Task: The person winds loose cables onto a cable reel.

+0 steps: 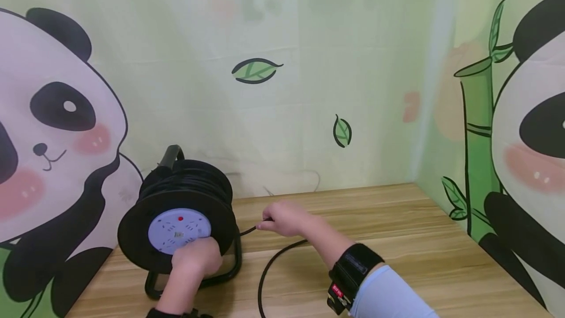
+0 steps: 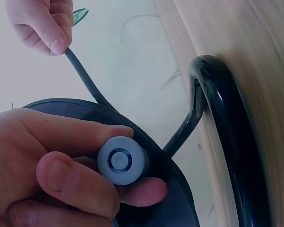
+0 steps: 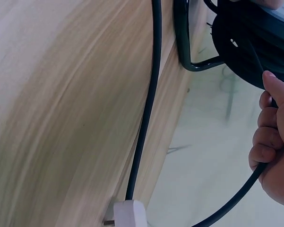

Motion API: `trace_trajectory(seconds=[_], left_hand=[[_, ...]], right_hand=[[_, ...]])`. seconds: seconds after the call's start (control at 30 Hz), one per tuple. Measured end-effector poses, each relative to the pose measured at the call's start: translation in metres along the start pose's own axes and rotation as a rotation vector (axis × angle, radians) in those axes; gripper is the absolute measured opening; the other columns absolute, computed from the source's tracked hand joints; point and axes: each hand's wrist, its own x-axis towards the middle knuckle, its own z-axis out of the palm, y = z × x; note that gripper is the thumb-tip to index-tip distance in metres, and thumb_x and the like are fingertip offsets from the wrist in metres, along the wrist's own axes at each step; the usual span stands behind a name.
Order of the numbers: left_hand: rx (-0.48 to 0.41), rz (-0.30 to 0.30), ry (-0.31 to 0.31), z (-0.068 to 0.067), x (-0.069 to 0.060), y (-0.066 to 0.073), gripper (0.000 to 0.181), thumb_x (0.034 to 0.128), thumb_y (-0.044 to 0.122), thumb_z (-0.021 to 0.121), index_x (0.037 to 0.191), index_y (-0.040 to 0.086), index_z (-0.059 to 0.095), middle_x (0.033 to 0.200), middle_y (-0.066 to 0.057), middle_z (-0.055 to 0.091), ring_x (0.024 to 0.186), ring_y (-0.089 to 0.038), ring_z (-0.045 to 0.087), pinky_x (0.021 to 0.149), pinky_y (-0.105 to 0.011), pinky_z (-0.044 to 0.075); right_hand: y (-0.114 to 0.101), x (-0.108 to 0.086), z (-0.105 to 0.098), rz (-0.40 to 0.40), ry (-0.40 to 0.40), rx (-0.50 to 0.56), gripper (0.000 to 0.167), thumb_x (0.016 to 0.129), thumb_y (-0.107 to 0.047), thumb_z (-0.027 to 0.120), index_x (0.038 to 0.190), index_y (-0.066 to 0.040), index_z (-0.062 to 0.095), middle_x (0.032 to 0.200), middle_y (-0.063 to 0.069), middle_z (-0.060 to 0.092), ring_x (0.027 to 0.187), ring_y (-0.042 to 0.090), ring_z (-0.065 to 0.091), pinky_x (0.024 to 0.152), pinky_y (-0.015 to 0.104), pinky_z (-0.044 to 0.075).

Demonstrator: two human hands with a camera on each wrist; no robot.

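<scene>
A black cable reel (image 1: 132, 232) with a pale blue socket face (image 1: 169, 232) stands at the left of the table in the head view. My left hand (image 1: 197, 257) is at the lower right of that face; in the left wrist view its fingers grip a round grey knob (image 2: 120, 161). My right hand (image 1: 284, 218), to the right of the reel, holds the black cable (image 3: 236, 196), fingers curled round it in the right wrist view. From this hand the cable runs to the reel, where more cable is wound.
The reel's black tube stand (image 1: 238, 254) rests on the wooden table (image 1: 375, 225). Another stretch of cable curves over the table to the near edge. A white plug (image 3: 130, 214) shows in the right wrist view. Behind is a panda-patterned backdrop (image 1: 300, 87).
</scene>
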Motion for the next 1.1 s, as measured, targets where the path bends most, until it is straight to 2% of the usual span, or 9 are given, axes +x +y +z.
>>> trace_trajectory(seconds=[0.17, 0.37, 0.6, 0.83, 1.1], left_hand=[[0.0, 0.0, -0.005, 0.001, 0.0, -0.001, 0.012, 0.096, 0.014, 0.058, 0.093, 0.01, 0.069, 0.097, -0.008, 0.063, 0.084, -0.028, 0.056, 0.076, -0.054, 0.047], [-0.009, -0.006, -0.013, 0.001, 0.002, -0.002, 0.012, 0.0959, 0.015, 0.059, 0.094, 0.009, 0.069, 0.098, -0.008, 0.063, 0.085, -0.028, 0.056, 0.077, -0.055, 0.047], [-0.016, -0.014, -0.024, 0.0, 0.002, -0.002, 0.013, 0.0961, 0.016, 0.059, 0.096, 0.009, 0.069, 0.099, -0.008, 0.063, 0.086, -0.029, 0.056, 0.079, -0.056, 0.046], [-0.022, -0.018, -0.036, -0.001, 0.002, -0.003, 0.012, 0.0968, 0.016, 0.057, 0.098, 0.009, 0.068, 0.097, -0.007, 0.061, 0.085, -0.028, 0.055, 0.077, -0.052, 0.045], [-0.035, -0.014, -0.034, 0.0, 0.001, -0.003, 0.013, 0.0962, 0.015, 0.057, 0.099, 0.009, 0.068, 0.098, -0.008, 0.061, 0.086, -0.028, 0.055, 0.077, -0.053, 0.044]], right_hand=[[0.003, -0.001, 0.003, -0.01, 0.004, 0.008, 0.043, 0.101, -0.044, 0.061, 0.068, -0.02, 0.048, 0.059, -0.01, 0.041, 0.052, 0.006, 0.037, 0.052, 0.024, 0.032], [0.015, -0.008, -0.002, -0.007, 0.003, 0.13, 0.035, 0.101, -0.037, 0.065, 0.073, -0.019, 0.056, 0.062, -0.009, 0.046, 0.055, 0.007, 0.042, 0.054, 0.025, 0.036], [0.036, -0.022, -0.015, -0.026, 0.029, 0.236, 0.038, 0.102, -0.032, 0.064, 0.07, -0.016, 0.05, 0.061, -0.008, 0.041, 0.055, 0.007, 0.038, 0.056, 0.026, 0.035], [0.057, -0.037, -0.028, 0.0, 0.07, 0.268, 0.042, 0.101, -0.031, 0.065, 0.067, -0.017, 0.045, 0.059, -0.009, 0.037, 0.054, 0.007, 0.035, 0.056, 0.026, 0.033], [0.079, -0.052, -0.043, 0.067, 0.112, 0.267, 0.036, 0.101, -0.028, 0.066, 0.071, -0.014, 0.052, 0.061, -0.008, 0.042, 0.057, 0.008, 0.039, 0.057, 0.027, 0.034]])
